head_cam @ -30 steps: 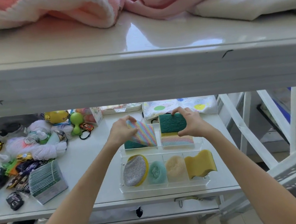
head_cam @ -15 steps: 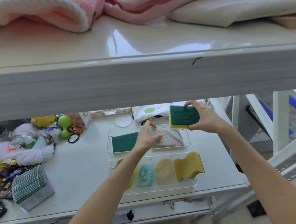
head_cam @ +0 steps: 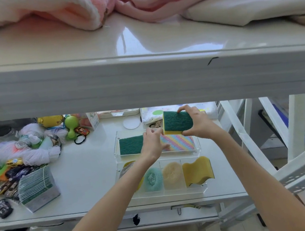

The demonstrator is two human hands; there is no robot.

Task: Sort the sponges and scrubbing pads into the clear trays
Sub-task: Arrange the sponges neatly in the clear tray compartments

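My right hand (head_cam: 198, 123) holds a green-and-yellow sponge (head_cam: 177, 122) in the air above the far clear tray (head_cam: 198, 149). Inside that tray lie a flat green scrubbing pad (head_cam: 131, 145) on the left and a rainbow-striped sponge cloth (head_cam: 179, 142) on the right. My left hand (head_cam: 153, 145) rests on the striped cloth, fingertips near the held sponge's corner. The near clear tray (head_cam: 170, 194) holds a silver scrubber (head_cam: 125, 168), partly hidden by my forearm, a teal mesh scrubber (head_cam: 153, 179), a beige scrubber (head_cam: 173, 175) and a wavy yellow sponge (head_cam: 198, 171).
A thick white upper shelf (head_cam: 142, 81) with pink blankets (head_cam: 70, 6) blocks the view above. On the left of the lower table lie yarn (head_cam: 34, 154), toy cars (head_cam: 7, 178) and a stack of cards (head_cam: 37, 187). White frame legs (head_cam: 296, 122) stand at right.
My right hand lifted the green-and-yellow sponge out of the far tray. My left hand laid the striped cloth flat in the tray's right half and stays on it.
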